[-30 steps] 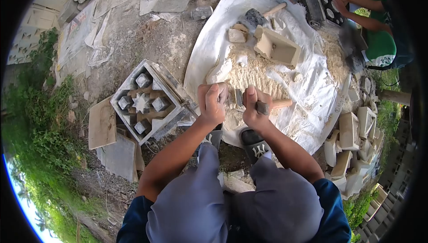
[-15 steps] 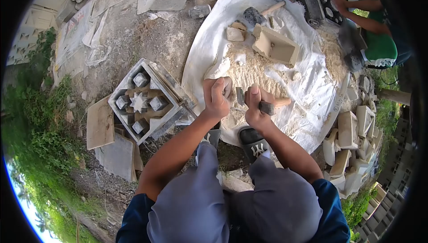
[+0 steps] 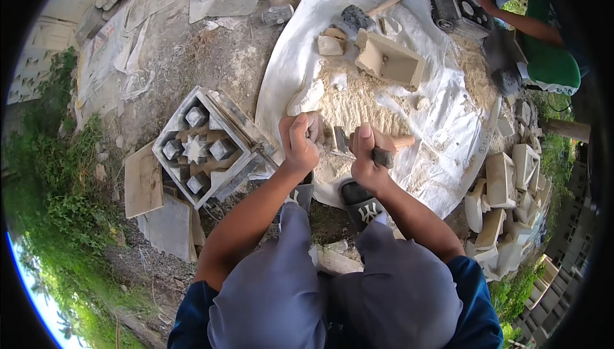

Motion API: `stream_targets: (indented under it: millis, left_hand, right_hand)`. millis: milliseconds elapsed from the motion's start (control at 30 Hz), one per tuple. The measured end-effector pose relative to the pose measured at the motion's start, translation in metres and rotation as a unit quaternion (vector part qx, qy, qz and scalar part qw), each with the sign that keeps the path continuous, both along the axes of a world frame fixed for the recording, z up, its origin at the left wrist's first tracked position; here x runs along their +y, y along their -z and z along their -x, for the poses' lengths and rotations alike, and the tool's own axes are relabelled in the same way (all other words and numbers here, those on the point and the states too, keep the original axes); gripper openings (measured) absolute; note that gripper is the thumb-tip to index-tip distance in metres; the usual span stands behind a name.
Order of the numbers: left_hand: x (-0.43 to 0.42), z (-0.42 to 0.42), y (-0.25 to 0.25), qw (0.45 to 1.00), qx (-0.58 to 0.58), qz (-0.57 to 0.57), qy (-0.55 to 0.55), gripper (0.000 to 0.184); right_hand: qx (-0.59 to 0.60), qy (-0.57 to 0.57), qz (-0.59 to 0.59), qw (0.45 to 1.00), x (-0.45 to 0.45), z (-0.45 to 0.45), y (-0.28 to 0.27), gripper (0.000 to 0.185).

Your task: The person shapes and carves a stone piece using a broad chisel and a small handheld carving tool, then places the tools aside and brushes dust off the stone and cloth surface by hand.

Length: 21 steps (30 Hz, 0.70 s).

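Observation:
My left hand is a closed fist, thumb uppermost, over the near edge of a white sack sheet; what it holds, if anything, is hidden. Close beside it, my right hand is wrapped round a dark, blunt-ended handle. A flat grey blade shows between the fists; whether it joins that handle I cannot tell. Behind my right hand a wooden handle sticks out to the right. Pale sandy powder covers the sheet beyond both hands.
A square mould with a star pattern lies at left. On the sheet sit a hollow cement block and a mallet. Cement blocks are piled at right. A person in green handles a dark mould at upper right.
My left hand has shifted slightly left, widening the gap between my fists. My right hand stays closed on its handle. The ground and objects appear shifted slightly left and up.

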<state>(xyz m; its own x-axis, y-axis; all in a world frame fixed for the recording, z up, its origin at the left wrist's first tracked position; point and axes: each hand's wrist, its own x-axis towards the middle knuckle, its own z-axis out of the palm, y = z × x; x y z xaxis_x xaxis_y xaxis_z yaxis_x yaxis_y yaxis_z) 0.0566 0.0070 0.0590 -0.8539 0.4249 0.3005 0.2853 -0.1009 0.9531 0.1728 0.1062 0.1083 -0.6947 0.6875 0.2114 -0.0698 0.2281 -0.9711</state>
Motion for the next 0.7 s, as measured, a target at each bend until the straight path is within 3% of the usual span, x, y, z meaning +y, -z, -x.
stream_targets:
  millis: [67,133,167,267,300,400,433,533,567,633,700]
  left_hand:
    - [-0.001,0.000,-0.035,0.979,-0.003,-0.116,0.165,0.052]
    - [-0.003,-0.008,-0.036,0.975,-0.020,-0.105,0.196,0.050]
    - [0.005,-0.013,-0.033,0.985,0.152,-0.049,0.066,0.051]
    - [-0.010,-0.023,-0.003,0.942,0.328,-0.027,-0.059,0.038]
    - [-0.022,-0.026,0.035,0.979,0.178,-0.098,0.013,0.016]
    - [-0.014,0.004,0.023,0.971,0.052,-0.118,0.203,0.014]
    - [0.007,0.007,0.009,0.966,0.249,-0.062,-0.016,0.015]
    - [0.004,-0.005,0.007,0.913,0.372,-0.025,-0.167,0.012]
    - [0.001,-0.004,0.007,0.916,0.377,-0.031,-0.134,0.013]
    - [-0.003,0.000,0.006,0.918,0.390,-0.040,-0.066,0.036]
    - [0.007,0.007,-0.002,0.902,0.423,-0.011,-0.089,0.036]
  right_hand:
    - [-0.021,-0.021,-0.030,0.999,0.008,0.007,0.020,0.047]
    - [-0.017,-0.029,0.029,0.999,0.011,0.007,0.010,0.046]
    - [-0.008,-0.007,0.030,0.999,0.011,0.007,-0.003,0.045]
    - [0.003,-0.015,0.001,1.000,0.008,0.015,0.002,0.043]
    - [-0.003,-0.025,0.004,1.000,0.007,0.019,0.014,0.043]
    - [-0.020,-0.036,0.030,0.999,0.013,0.030,0.000,0.044]
    - [-0.005,-0.020,0.039,0.999,0.013,0.027,-0.011,0.045]
    - [0.000,-0.021,0.006,1.000,0.012,0.028,0.001,0.046]
    - [-0.019,-0.043,0.004,0.999,0.014,0.034,0.006,0.046]
    - [-0.039,-0.035,0.066,0.996,0.021,0.046,0.000,0.045]
    - [-0.009,-0.006,0.088,0.996,0.025,0.050,-0.014,0.046]
